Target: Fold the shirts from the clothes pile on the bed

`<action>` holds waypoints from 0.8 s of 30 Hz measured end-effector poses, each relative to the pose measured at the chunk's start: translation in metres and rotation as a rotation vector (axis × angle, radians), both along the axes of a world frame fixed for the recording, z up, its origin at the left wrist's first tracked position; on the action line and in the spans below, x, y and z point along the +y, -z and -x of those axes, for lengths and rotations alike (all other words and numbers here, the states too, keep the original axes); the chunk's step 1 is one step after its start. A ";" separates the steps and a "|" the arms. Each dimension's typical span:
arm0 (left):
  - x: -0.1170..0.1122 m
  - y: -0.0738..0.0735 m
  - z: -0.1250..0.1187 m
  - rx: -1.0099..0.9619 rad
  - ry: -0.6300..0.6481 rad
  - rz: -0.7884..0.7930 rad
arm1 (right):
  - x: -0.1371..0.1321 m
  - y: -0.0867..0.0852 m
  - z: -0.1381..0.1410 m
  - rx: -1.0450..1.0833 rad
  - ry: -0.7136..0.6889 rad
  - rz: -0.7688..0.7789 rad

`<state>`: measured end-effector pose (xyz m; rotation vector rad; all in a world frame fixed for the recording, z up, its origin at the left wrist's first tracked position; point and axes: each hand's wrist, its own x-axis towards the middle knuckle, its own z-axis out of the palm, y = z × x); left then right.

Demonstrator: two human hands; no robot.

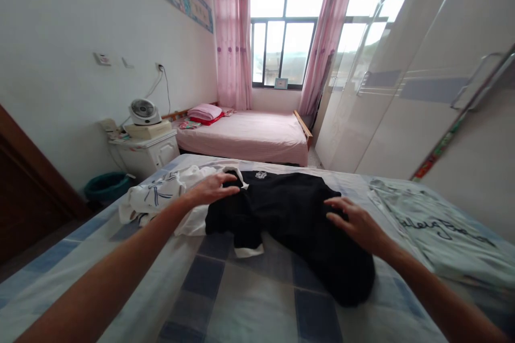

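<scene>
Both hands lie on a black shirt (pixel 293 209). The left hand (pixel 213 188) rests at its upper left edge with the fingers stretched loosely forward over the fabric. The right hand (pixel 356 222) presses flat on the shirt's right side with its fingers spread, and neither hand has closed around anything. The shirt is spread, somewhat rumpled, across the middle of a bed (pixel 241 300) covered in a blue and grey checked sheet. A white trim shows at its lower left edge. A crumpled white garment (pixel 161 193) touches the shirt on the left, partly under the left forearm. A pale green shirt with dark lettering (pixel 438 230) lies flat on the right, apart from it. Beyond the bed stand a pink bed (pixel 249 136), a white nightstand (pixel 147 153) carrying a small fan (pixel 144 111), and a glossy wardrobe (pixel 402 91) along the right wall.
</scene>
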<state>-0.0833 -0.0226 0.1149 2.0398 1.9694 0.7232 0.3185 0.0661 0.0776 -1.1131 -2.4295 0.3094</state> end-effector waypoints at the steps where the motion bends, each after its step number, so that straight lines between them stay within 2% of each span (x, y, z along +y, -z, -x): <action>1: -0.016 0.007 -0.001 -0.048 0.107 0.078 | -0.018 0.010 -0.004 -0.036 -0.071 0.057; 3: -0.042 0.019 -0.003 -0.081 0.204 0.144 | -0.047 0.027 -0.011 -0.084 -0.119 0.095; 5: -0.054 0.029 -0.003 -0.063 0.178 0.113 | -0.063 0.037 -0.015 -0.109 -0.097 0.047; 9: -0.044 0.041 0.000 -0.045 -0.002 -0.026 | -0.065 0.039 -0.008 -0.132 -0.038 -0.049; 12: -0.036 0.039 0.000 -0.047 -0.098 -0.046 | -0.067 0.031 -0.002 -0.113 -0.012 0.007; 15: -0.045 0.036 -0.003 -0.064 -0.009 0.062 | -0.082 0.028 -0.004 -0.087 -0.080 0.114; 17: -0.055 0.038 -0.005 -0.065 0.065 0.099 | -0.090 0.033 -0.006 -0.076 -0.114 0.123; 19: -0.060 0.045 -0.005 -0.056 0.039 0.061 | -0.090 0.039 -0.008 -0.055 -0.075 0.110; 21: -0.057 0.051 -0.003 -0.065 -0.046 -0.003 | -0.080 0.043 -0.008 -0.001 0.005 0.113; 24: -0.040 0.052 0.000 -0.160 -0.142 -0.082 | -0.058 0.034 -0.007 0.125 0.132 0.084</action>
